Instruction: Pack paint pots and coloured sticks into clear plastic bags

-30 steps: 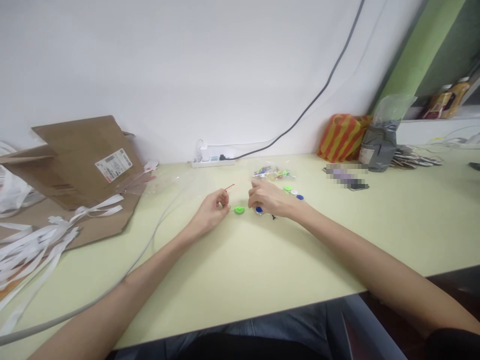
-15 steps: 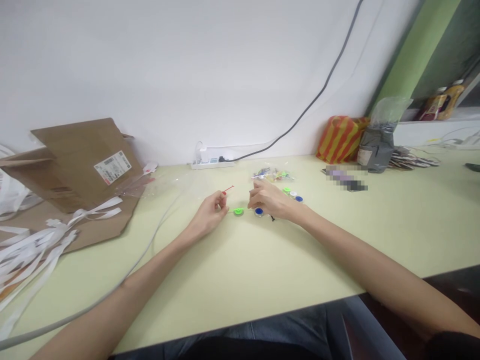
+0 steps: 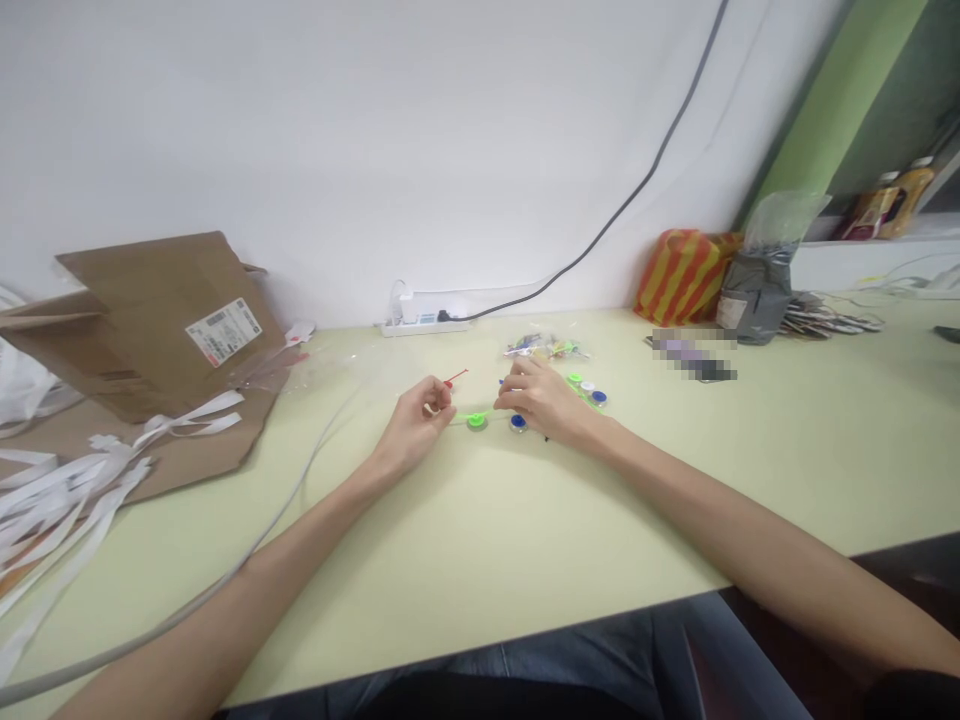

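Left hand: the left hand [image 3: 415, 425] is closed, fingers curled, with a thin red plastic stick [image 3: 455, 378] jutting toward 1 o'clock from its fingertips (the contact itself is hidden).
Right hand: the right hand [image 3: 541, 400] is curled and low over the table; whether it grips anything, I cannot tell.
Between the hands: a bright green strand [image 3: 472, 413] spans the gap, above a round green disc [image 3: 476, 423] and a round blue disc [image 3: 517, 423].
Nearby: small green, white and blue round caps [image 3: 586, 386] lie at 2 o'clock from the right hand; a clear bag of small coloured pieces [image 3: 544, 347] lies at 12 o'clock.
Surroundings: a pale yellow table [image 3: 480, 640] carries a white power strip [image 3: 424, 327] at the wall and brown cardboard [image 3: 150, 330] at 10 o'clock.
Risk: a sharp tug on the strand could skid the discs or scatter the caps.
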A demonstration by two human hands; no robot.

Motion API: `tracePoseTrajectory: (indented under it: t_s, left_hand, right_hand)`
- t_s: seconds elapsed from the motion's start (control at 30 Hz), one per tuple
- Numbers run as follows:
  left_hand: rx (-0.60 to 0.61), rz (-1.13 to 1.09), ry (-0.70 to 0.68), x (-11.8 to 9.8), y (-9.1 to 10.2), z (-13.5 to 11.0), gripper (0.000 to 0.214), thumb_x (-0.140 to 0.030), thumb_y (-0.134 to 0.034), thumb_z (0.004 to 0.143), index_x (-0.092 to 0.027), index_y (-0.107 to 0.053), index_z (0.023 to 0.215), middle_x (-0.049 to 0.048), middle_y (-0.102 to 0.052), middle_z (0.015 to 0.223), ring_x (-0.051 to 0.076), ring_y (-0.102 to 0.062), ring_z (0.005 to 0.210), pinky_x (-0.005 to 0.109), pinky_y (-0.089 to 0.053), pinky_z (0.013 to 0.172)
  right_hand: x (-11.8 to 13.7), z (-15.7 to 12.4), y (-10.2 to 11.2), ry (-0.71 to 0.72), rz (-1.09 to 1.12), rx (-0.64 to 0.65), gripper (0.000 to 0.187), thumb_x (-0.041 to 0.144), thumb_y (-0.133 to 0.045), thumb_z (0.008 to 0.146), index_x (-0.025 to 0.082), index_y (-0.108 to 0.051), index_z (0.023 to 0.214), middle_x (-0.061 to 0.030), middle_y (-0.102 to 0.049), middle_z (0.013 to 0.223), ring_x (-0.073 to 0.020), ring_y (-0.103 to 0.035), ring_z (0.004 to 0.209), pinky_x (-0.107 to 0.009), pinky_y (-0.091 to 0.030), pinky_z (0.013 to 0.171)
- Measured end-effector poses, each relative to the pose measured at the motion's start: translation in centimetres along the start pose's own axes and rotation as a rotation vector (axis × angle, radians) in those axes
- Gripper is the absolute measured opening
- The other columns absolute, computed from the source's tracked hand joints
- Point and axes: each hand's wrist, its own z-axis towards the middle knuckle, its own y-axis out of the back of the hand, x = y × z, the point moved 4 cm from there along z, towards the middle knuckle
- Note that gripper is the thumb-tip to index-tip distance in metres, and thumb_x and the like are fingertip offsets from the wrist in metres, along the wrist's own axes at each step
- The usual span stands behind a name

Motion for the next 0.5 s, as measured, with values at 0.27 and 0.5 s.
tracePoseTrajectory:
  t_s: [0.27,0.5]
  left_hand:
    - [-0.006,-0.008,0.011,0.1,0.0,0.0,0.016,-0.034,-0.061,0.081,-0.021,-0.052,0.08,0.002,-0.061,0.087,0.017,-0.058,0.079,0.029,-0.045,0.069]
    - [-0.056,-0.033,-0.004,-0.6,1.2,0.3,0.022,-0.04,-0.064,0.083,-0.021,-0.054,0.084,0.0022,-0.064,0.091,0.017,-0.061,0.082,0.029,-0.046,0.073]
  right_hand:
    - [-0.1,0.0,-0.2,-0.033,-0.001,-0.024,0.029,0.006,-0.049,0.094,0.02,-0.075,0.095,-0.0088,-0.073,0.093,-0.0229,-0.046,0.093,-0.037,-0.03,0.081]
    - [-0.2,0.2,0.9,-0.141,0.048,-0.117,0.03,0.016,-0.044,0.102,0.019,-0.074,0.104,-0.0098,-0.073,0.098,-0.0227,-0.049,0.092,-0.038,-0.033,0.082]
